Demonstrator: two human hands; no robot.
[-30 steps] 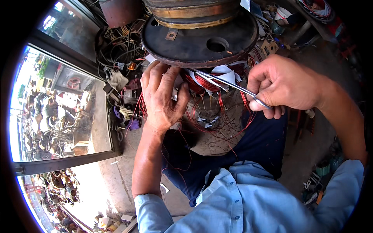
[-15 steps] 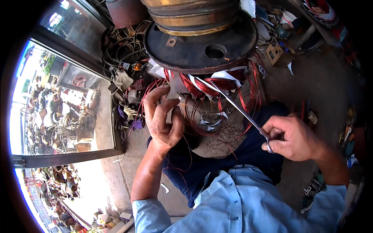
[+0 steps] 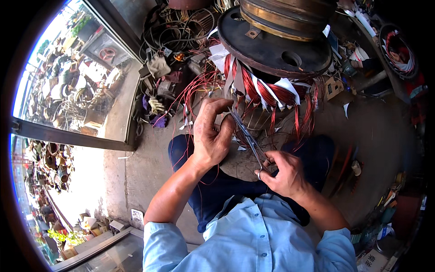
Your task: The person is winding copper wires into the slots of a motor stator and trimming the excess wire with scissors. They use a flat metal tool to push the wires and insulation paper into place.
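My right hand [image 3: 284, 171] grips long steel scissors [image 3: 247, 131] by the finger loops. Their blades point up and left, with the tips right by my left fingertips. My left hand [image 3: 212, 133] is raised, its fingers bent and closed toward the thumb; what they pinch, if anything, is too small to make out. Just beyond it hangs a pale strip [image 3: 228, 84] from a winding. The winding is a ring of red enamelled copper wire [image 3: 276, 94] wrapped with white strips, under a round black plate [image 3: 272, 50]. Loose red wire ends [image 3: 192, 90] dangle beside it.
A brass-banded drum [image 3: 285, 18] stands on the plate. Cables and a pair of gloves [image 3: 156, 105] lie at the left, near a glass door frame [image 3: 72, 136]. Paper scraps dot the concrete floor [image 3: 149, 158]. A coil of wires [image 3: 398, 52] sits far right.
My right hand has drawn the scissors back from the winding, toward my left fingertips. My view has shifted, so the winding appears further right. My left fingers have closed in more.
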